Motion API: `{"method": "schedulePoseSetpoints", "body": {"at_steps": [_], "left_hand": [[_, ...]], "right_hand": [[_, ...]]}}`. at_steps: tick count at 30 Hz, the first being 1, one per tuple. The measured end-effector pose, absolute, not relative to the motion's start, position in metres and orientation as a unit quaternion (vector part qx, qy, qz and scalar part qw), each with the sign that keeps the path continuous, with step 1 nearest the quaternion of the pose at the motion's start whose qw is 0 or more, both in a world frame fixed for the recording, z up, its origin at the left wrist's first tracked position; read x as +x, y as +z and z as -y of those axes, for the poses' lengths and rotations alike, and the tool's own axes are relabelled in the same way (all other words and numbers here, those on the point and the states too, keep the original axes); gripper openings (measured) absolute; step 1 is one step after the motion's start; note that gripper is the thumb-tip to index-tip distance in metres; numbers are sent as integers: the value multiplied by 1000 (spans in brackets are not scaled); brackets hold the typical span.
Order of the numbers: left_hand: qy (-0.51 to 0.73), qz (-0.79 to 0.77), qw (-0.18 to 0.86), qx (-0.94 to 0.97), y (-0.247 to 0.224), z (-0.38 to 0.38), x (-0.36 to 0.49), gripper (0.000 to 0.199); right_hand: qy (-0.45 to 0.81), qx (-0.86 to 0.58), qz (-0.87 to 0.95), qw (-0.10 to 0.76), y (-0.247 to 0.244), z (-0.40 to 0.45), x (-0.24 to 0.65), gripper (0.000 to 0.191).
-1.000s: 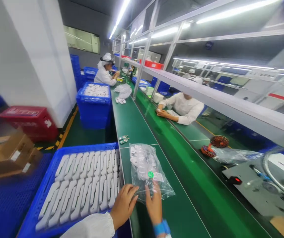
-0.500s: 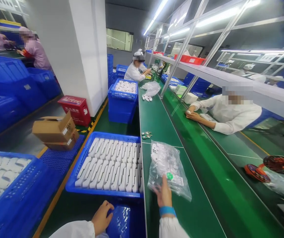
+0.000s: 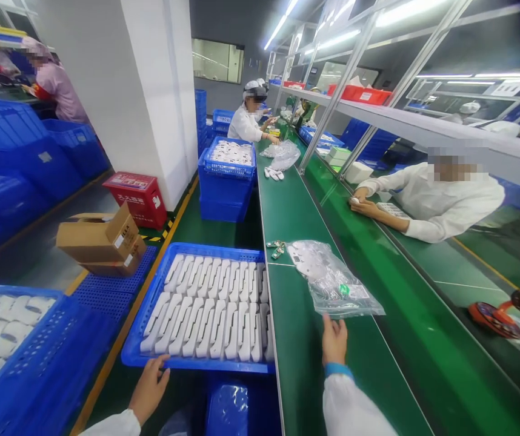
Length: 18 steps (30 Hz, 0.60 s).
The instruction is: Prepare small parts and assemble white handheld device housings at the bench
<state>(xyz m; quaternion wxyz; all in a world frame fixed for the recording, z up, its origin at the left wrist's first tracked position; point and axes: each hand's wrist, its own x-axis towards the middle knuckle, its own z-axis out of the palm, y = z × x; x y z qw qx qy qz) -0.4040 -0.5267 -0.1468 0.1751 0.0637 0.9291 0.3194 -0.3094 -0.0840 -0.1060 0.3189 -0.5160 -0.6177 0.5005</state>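
- Bag: we have the clear plastic bag, with white parts visible inside, lying flat on the green bench, its near edge toward us. When handling it, we should support the parts through the film rather than tug the loose edge, which may slide or crease.
- Sticker: the green sticker faces up; keeping this side uppermost leaves it readable.
- Right hand: our right hand is at the bag's near edge, fingers slightly apart and clamped on nothing that we can see. Whether the fingertips touch the film, we cannot tell. A light, flat contact should be enough to steady it.
- Small parts: the small green-and-silver parts lie just beside the bag's far left corner. We should move the bag without sweeping them along.
- Left hand: our left hand is at the front of the blue tray, thumb and fingers spread, holding nothing visible. Contact with the rim is uncertain. If gripping, we should take the rim only.
- Tray load: the white housings stand in two close rows beside the bench; we should avoid jolting them.
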Motion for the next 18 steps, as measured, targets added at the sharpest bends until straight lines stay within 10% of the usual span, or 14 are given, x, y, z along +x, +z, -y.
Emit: {"method": "schedulePoseSetpoints", "body": {"at_steps": [7, 18], "left_hand": [[282, -937, 167, 119, -160, 478, -456, 26], [188, -912, 207, 300, -176, 369, -464, 31]], "right_hand": [[330, -429, 802, 251, -135, 190, -251, 86], [195, -434, 854, 211, -140, 191, -255, 66]]}}
